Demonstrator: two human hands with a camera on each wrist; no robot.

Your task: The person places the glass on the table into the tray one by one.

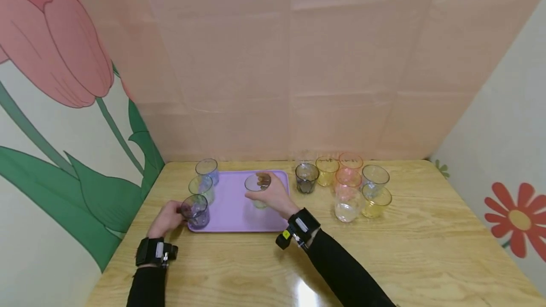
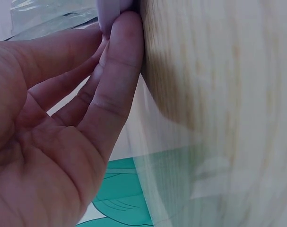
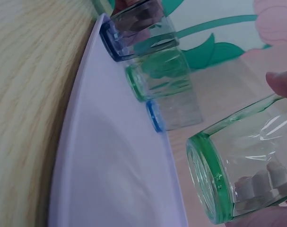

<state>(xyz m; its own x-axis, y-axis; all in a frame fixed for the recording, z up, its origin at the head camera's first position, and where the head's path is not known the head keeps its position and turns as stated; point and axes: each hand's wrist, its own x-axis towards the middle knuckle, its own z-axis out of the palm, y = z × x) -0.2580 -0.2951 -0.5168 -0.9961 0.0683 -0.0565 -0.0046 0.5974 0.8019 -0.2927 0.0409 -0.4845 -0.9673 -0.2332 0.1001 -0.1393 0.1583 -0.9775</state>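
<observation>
My right hand [image 1: 273, 195] grips a green-based glass [image 3: 249, 163] by its sides, above the lavender tray [image 1: 234, 219]. In the right wrist view the glass is tilted and its base is clear of the tray. At the tray's near left corner my left hand [image 1: 167, 219] pinches the rim between thumb and fingers, seen close up in the left wrist view. A purple glass [image 1: 196, 212] stands right beside these fingertips. Behind it, along the tray's left side, are a green glass [image 1: 202, 188] and a blue glass [image 1: 207, 170].
Right of the tray several glasses are grouped: a dark grey one [image 1: 306, 179], yellow ones [image 1: 376, 203], pink ones [image 1: 348, 178], a clear one [image 1: 347, 207] and a greyish one [image 1: 375, 176]. The wooden table [image 1: 435, 250] meets a pink-covered wall [image 1: 290, 60] at the back.
</observation>
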